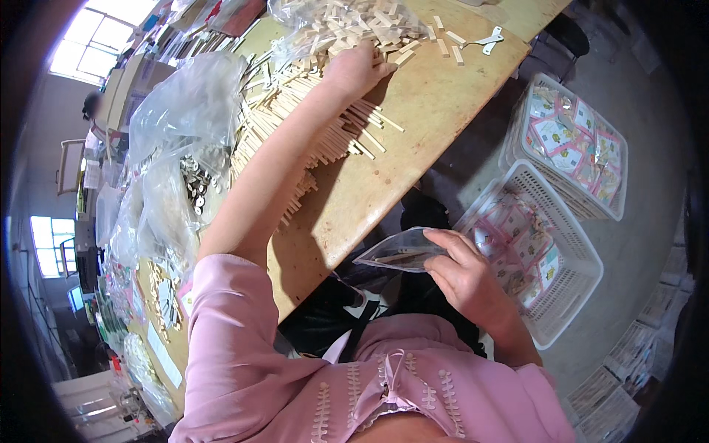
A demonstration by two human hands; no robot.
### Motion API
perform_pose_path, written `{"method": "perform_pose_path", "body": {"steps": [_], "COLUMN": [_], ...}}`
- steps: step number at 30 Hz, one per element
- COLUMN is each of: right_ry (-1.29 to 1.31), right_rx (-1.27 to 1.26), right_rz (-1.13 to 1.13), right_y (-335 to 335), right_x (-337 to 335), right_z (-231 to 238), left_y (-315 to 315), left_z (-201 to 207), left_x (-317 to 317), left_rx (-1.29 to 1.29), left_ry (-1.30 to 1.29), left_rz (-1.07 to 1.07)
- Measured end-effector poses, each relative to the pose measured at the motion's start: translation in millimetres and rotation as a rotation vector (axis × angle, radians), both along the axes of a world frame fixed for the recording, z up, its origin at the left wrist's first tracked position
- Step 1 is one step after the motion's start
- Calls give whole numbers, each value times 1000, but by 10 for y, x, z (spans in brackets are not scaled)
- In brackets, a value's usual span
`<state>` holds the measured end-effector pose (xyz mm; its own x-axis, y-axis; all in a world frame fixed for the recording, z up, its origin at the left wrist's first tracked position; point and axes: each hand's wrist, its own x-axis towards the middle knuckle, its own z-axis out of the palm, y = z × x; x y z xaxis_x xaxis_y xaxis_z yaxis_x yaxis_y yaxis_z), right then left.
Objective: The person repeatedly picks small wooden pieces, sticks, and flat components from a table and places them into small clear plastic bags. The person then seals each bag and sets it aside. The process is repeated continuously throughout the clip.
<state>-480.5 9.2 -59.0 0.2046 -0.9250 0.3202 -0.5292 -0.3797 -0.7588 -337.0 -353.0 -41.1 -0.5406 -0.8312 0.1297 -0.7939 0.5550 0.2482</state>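
My left hand (356,71) reaches across the table to the near edge of a heap of small flat wooden blocks (369,26). Its fingers are bent down among the blocks, and whatever they pinch is hidden. Beneath that wrist and forearm lies a broad pile of thin wooden sticks (277,122). Beside the table edge, my right hand (465,275) grips a clear plastic bag (395,244) between thumb and fingers. The bag's mouth gapes toward the left, and a few thin pale wooden pieces (402,257) show inside.
Several loose blocks and white flat strips (491,40) lie at the table's far right. Clear plastic sacks (185,103) and dark washer-like discs (196,184) are on the left. Right of the table (443,103), a white basket (565,295) and stacked crates (620,177) hold filled packets.
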Motion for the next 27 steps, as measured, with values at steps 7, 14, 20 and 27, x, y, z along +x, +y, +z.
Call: {"method": "perform_pose_path", "body": {"steps": [7, 14, 20, 27], "right_ry": [-10, 33, 91, 106], "right_rx": [-28, 8, -73, -121], "right_rz": [6, 46, 128, 142], "right_y": [30, 38, 100, 232], "right_x": [23, 162, 398, 601], "right_z": [33, 133, 226, 449], "left_y": [442, 2244, 2868, 3459], "left_z": [361, 918, 875, 436], "left_x": [609, 895, 1270, 2053], "left_rx": [180, 474, 132, 426], "left_ry": [244, 69, 263, 452], "left_rz": [-224, -472, -254, 5]}}
